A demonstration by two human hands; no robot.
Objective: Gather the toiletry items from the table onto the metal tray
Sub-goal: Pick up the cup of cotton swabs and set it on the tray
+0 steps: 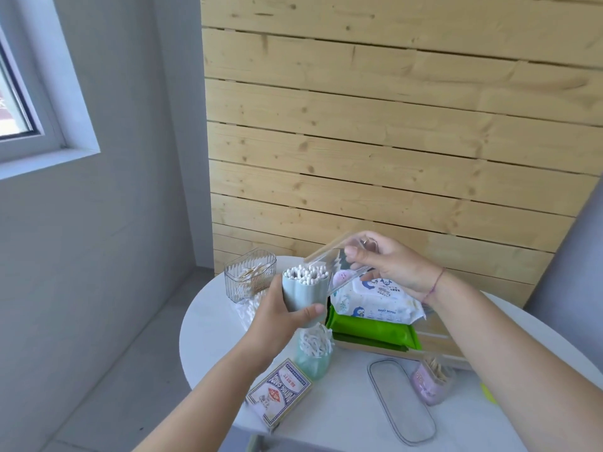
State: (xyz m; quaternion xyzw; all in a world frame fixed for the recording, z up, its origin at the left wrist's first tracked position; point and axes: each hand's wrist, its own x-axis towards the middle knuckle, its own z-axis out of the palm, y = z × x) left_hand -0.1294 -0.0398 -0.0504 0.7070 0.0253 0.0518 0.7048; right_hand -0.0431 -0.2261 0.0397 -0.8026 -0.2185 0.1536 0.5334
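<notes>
The pale blue cotton-swab cup (303, 293) is lifted above the round white table (212, 321), the left hand (280, 318) closed around its lower body in a full grip, while the right hand (388, 265) pinches a clear lid (336, 261) tilted just over the swab heads. No metal tray can be picked out with certainty, so gathering seems barely begun. Still on the table: a ribbed clear swab box (249, 274), baby wipes (375, 303) on a green pack (372, 331), a teal jar (313, 357), a pink jar (432, 383), playing cards (279, 396) and a flat clear lid (401, 399).
</notes>
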